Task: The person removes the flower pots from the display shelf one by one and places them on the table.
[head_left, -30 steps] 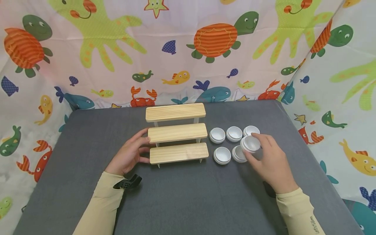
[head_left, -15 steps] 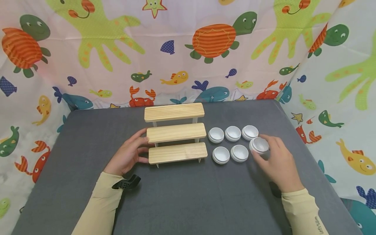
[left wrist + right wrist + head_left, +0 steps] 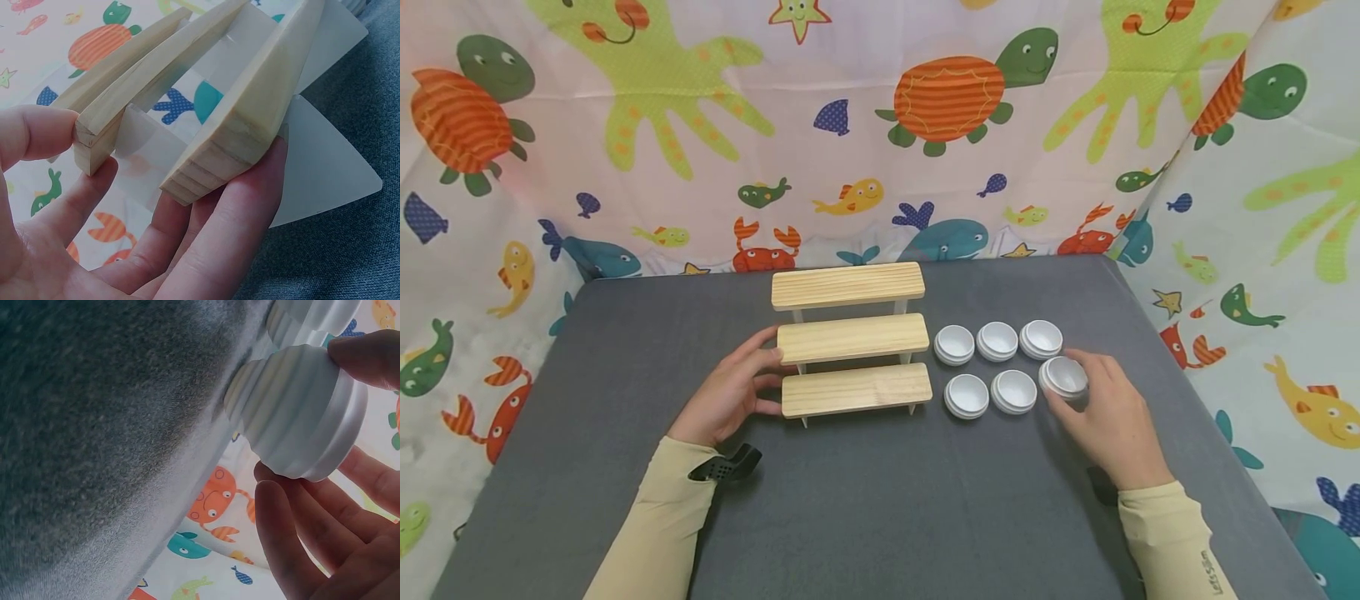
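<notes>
A three-tier stand [image 3: 853,339] with pale wooden boards and translucent supports is on the grey table. At its left end, my left hand [image 3: 726,392] pinches the middle board [image 3: 147,75] between thumb and finger. Other fingers of that hand lie under the lowest board [image 3: 234,137]. My right hand [image 3: 1108,417] holds a small white ribbed bowl [image 3: 1064,377] by its sides, thumb opposite fingers. In the right wrist view the held bowl [image 3: 300,412] has its narrow foot at the cloth; whether it bears its full weight there I cannot tell.
Several similar white bowls [image 3: 967,396] stand in two rows between the stand and my right hand. Grey cloth [image 3: 887,500] covers the table. A curtain [image 3: 827,200] printed with sea animals hangs behind and at both sides.
My right hand has carried its bowl right, from over the front-row bowl beside it, then slightly lower and nearer me, to that row's right end. The left hand keeps its hold on the stand.
</notes>
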A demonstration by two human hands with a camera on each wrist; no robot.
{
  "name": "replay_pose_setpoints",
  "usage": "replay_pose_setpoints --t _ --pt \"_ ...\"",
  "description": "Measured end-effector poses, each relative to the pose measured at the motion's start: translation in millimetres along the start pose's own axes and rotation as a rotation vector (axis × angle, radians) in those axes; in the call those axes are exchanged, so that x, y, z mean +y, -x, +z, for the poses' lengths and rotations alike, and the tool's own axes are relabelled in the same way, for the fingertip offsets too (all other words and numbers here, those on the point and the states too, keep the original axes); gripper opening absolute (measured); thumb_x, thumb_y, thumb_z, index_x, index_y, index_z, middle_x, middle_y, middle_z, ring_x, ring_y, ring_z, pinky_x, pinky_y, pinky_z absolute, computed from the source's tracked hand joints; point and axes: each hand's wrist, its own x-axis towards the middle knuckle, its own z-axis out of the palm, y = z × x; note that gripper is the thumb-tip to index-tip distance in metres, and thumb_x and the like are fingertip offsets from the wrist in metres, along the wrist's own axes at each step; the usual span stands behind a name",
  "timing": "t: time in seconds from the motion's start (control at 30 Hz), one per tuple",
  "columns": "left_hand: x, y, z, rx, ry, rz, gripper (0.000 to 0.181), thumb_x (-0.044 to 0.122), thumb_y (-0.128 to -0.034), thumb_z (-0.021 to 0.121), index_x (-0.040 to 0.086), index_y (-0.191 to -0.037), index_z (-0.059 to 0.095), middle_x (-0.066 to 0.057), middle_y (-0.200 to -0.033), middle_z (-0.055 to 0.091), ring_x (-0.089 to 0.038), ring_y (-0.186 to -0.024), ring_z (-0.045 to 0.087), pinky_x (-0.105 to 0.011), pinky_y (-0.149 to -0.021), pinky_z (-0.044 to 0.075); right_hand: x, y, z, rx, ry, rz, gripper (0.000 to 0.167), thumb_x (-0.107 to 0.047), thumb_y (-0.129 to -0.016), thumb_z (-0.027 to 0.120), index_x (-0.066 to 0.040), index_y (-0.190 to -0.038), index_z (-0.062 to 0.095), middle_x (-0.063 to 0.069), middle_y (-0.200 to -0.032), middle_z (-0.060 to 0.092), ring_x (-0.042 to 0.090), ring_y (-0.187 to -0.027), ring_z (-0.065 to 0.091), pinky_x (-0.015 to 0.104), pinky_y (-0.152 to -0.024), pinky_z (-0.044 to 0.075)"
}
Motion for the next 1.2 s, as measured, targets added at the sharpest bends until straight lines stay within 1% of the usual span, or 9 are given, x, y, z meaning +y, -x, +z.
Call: replay_pose_setpoints --t 0.13,0.33,0.6,0.83,1.07,1.2 --pt "-0.1 -0.4 0.0 -0.003 0.002 0.01 0.065 0.043 -0.1111 0.057 0.032 -0.17 0.031 -0.022 -0.152 0.05 -0.034 -0.12 0.067 -0.054 -0.081 0.066 1.0 -0.2 -0.4 -0.025 0.007 0.009 0.062 -0.022 -0.089 0.086 -0.003 -0.142 0.061 0.027 -0.133 0.063 0.049 -0.116 0.064 0.07 -0.089 0.051" --pt "-0.9 -0.6 0.2 -0.005 0.002 0.02 0.064 0.043 -0.1108 0.057 0.033 -0.169 0.033 -0.022 -0.149 0.052 -0.034 -0.119 0.068 -0.055 -0.08 0.066 2.1 0.0 0.2 -0.057 0.012 0.017 0.063 -0.023 -0.09 0.086 -0.002 -0.143 0.06 0.028 -0.135 0.062 0.05 -0.117 0.063 0.071 -0.09 0.05" --pt "-1.8 -0.7 0.0 -0.013 -0.004 0.026 0.065 0.043 -0.1111 0.057 0.032 -0.17 0.031 -0.023 -0.151 0.051 -0.034 -0.121 0.067 -0.055 -0.082 0.066 3.7 1.0 2.1 -0.097 0.018 0.041 0.064 -0.024 -0.091 0.085 -0.001 -0.145 0.058 0.028 -0.136 0.061 0.05 -0.119 0.062 0.072 -0.094 0.049" --pt "-1.9 -0.7 0.8 -0.012 -0.001 0.026 0.065 0.043 -0.1111 0.057 0.032 -0.17 0.032 -0.022 -0.151 0.051 -0.034 -0.121 0.067 -0.055 -0.082 0.066 6.2 1.3 3.7 -0.104 0.017 0.034 0.064 -0.024 -0.092 0.085 -0.001 -0.145 0.058 0.028 -0.135 0.061 0.049 -0.12 0.062 0.072 -0.094 0.049" --pt "-1.9 -0.1 1.2 -0.006 -0.002 0.026 0.062 0.042 -0.111 0.057 0.033 -0.168 0.034 -0.022 -0.15 0.052 -0.035 -0.121 0.067 -0.055 -0.082 0.066 7.2 1.8 5.3 -0.126 0.021 0.047 0.065 -0.025 -0.092 0.085 -0.001 -0.146 0.057 0.028 -0.136 0.061 0.049 -0.12 0.062 0.071 -0.095 0.05" --pt "-2.3 0.6 0.1 -0.009 -0.006 0.031 0.064 0.041 -0.1111 0.056 0.032 -0.169 0.032 -0.023 -0.149 0.052 -0.035 -0.121 0.067 -0.055 -0.081 0.066 7.6 2.0 6.4 -0.128 0.019 0.049 0.065 -0.025 -0.092 0.085 -0.001 -0.146 0.057 0.028 -0.136 0.061 0.049 -0.121 0.062 0.071 -0.096 0.05"
